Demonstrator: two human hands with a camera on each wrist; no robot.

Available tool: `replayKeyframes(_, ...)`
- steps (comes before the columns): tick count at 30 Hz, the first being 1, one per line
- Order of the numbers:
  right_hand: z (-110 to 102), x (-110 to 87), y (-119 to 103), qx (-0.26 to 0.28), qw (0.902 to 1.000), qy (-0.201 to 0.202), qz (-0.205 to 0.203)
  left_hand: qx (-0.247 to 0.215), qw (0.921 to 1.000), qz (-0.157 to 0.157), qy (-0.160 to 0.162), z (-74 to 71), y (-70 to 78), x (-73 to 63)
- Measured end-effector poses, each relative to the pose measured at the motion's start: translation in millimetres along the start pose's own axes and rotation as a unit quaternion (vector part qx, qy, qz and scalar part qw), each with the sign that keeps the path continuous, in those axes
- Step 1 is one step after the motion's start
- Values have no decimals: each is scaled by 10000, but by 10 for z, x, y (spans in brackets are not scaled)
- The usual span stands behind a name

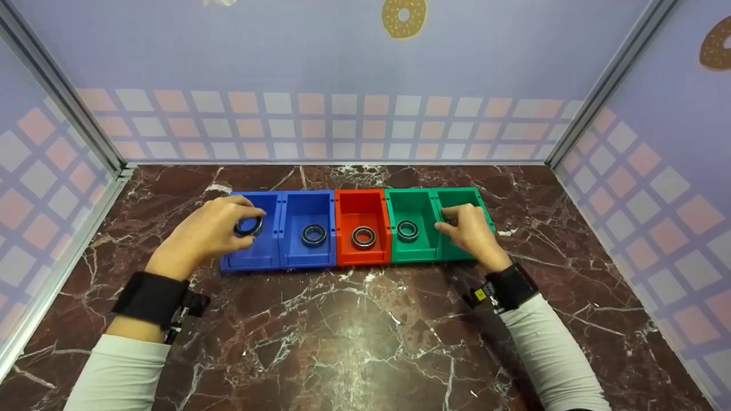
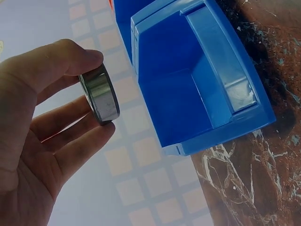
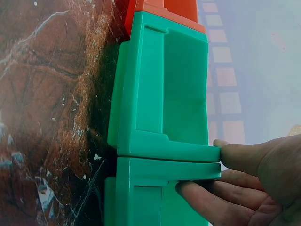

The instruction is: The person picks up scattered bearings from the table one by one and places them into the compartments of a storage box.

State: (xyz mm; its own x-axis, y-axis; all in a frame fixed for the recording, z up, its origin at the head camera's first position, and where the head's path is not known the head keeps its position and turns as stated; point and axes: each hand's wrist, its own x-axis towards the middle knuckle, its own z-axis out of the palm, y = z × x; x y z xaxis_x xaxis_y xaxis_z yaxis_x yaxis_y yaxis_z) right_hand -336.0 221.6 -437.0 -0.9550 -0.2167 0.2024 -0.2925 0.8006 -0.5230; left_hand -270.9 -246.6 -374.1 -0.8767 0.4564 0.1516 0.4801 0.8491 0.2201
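Note:
My left hand [image 1: 214, 225] holds a metal ring bearing [image 2: 104, 94] between thumb and fingers, over the leftmost blue bin [image 1: 251, 264]. In the left wrist view the bearing is tilted on edge, outside the blue bin [image 2: 221, 134]. My right hand [image 1: 471, 228] is at the rightmost green bin [image 1: 488, 208]. Its thumb touches the divider between the green bins [image 3: 164, 153] and its fingers reach down into the rightmost bin. Something dark shows by those fingers; whether they hold it cannot be told.
Single bearings lie in the second blue bin [image 1: 313, 235], the red bin [image 1: 363, 237] and the left green bin [image 1: 407, 230]. The bins stand in one row on a dark marbled table [image 1: 320, 342]. Patterned panels [image 1: 342, 68] enclose the back and sides.

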Motion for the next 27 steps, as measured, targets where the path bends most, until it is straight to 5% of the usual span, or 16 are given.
replayKeyframes(27,2,-4,-1,-37,10000,-57,9,-165,9987,-382,-293,179,-178,121)
